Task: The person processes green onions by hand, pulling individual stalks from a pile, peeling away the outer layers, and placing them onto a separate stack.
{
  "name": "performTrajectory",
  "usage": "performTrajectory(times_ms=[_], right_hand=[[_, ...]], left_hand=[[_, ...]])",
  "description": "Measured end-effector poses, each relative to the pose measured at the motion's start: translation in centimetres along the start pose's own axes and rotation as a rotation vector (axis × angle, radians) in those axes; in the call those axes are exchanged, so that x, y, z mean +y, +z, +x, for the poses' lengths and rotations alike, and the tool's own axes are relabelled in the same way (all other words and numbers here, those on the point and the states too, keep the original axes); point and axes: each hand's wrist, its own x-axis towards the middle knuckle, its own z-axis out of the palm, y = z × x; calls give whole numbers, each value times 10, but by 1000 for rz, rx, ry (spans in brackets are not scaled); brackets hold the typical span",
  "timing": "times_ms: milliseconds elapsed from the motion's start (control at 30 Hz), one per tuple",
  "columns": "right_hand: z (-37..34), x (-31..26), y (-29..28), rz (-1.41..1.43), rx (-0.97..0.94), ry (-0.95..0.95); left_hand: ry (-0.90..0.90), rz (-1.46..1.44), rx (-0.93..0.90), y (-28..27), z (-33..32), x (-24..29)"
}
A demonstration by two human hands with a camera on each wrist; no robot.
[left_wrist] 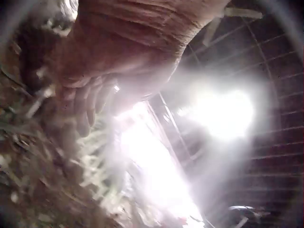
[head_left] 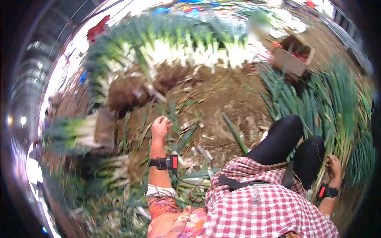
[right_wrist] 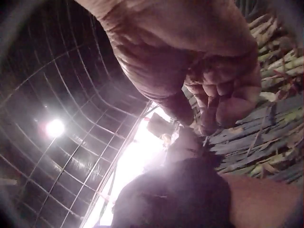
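Note:
My left hand (head_left: 161, 127) hangs over the soil floor with its fingers loosely bent and nothing held in them. Ahead of it stands a long row of trimmed leeks (head_left: 190, 45), white shanks toward me and green tops behind. In the left wrist view the fingers of the left hand (left_wrist: 90, 102) dangle, blurred. On the other side, beside my knee, my right hand (head_left: 333, 168) is close to a heap of long green leeks (head_left: 337, 103). The right wrist view shows the right hand (right_wrist: 213, 90) with loosely curled fingers and no object in them.
A cardboard box (head_left: 291, 57) stands behind the leek heap at right. Bundled leeks (head_left: 85, 133) lie at left, beside brown root clumps. Leaf trimmings (head_left: 115, 212) litter the ground near my left arm. A loose green leaf (head_left: 235, 133) lies before my knees.

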Motion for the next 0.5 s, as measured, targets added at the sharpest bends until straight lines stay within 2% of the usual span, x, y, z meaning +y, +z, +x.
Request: performTrajectory(times_ms=[67,100,133,200,233,300,367,400,433,467,500], right_hand=[[-7,39,-16,-24,60,4],[-7,62,-28,-53,64,30],[-3,91,-41,-84,55,56],[-1,140,-52,-120,83,53],[-4,147,-49,-107,103,67],[-38,129,-26,-282,48,312],[-52,115,10,-340,112,321],[-45,154,3,-364,17,142],[-44,164,13,-432,71,221],[-50,147,25,-442,-30,189],[-44,160,32,-393,17,158]], left_hand=[[80,59,-261,85,-9,45],[161,-7,-450,121,-18,62],[168,60,-513,164,-40,90],[219,26,-749,237,-66,113],[209,-12,-860,271,-83,120],[168,-46,-1086,331,-118,132],[15,-205,-1323,387,-154,133],[-9,-218,-1363,412,-173,129],[-47,-226,-1406,431,-188,122],[-67,-228,-1450,450,-199,113],[-90,-232,-1479,468,-204,101]])
